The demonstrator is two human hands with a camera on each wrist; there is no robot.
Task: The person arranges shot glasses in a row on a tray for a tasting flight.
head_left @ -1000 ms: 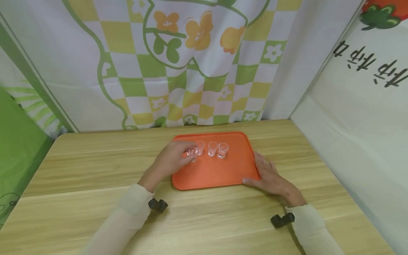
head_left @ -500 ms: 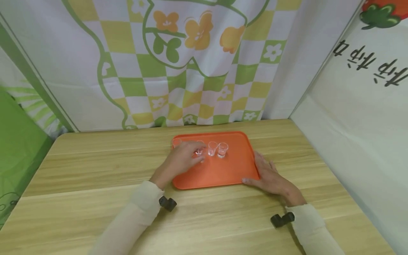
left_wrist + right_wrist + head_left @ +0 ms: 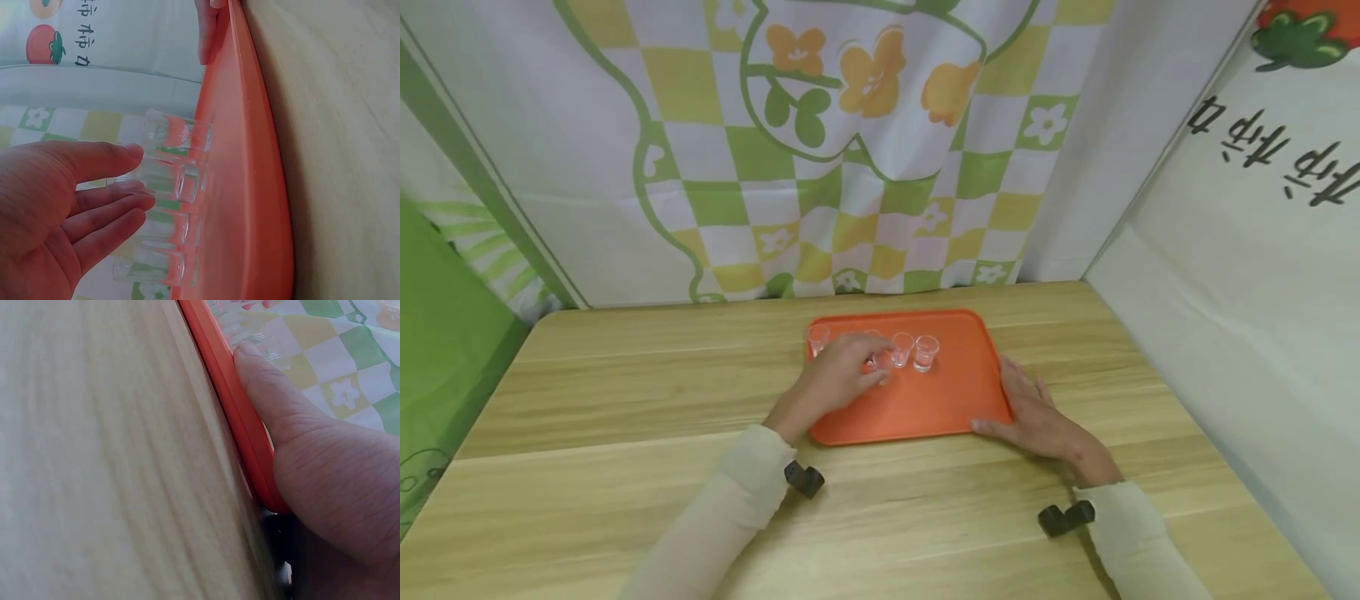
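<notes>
A row of small clear shot glasses [image 3: 926, 353] stands along the far half of an orange tray [image 3: 932, 408]. My left hand [image 3: 838, 375] reaches over the tray from the left. Its thumb and fingers hold one shot glass [image 3: 185, 181], seen between them in the left wrist view; other glasses stand close around it. That hand partly hides the row in the head view. At the tray's near right corner rests my right hand [image 3: 1030, 412], its fingers straight along the side edge and its thumb [image 3: 269, 387] against the front rim.
The tray lies on a wooden table [image 3: 880, 517]. Behind the table hangs a checkered curtain [image 3: 880, 200], and a white wall panel [image 3: 1247, 300] stands at the right. One glass [image 3: 817, 337] stands apart near the tray's far left corner.
My left hand has moved to the right along the row, and the far left glass has come into view behind it. My right hand and the tray have stayed in place.
</notes>
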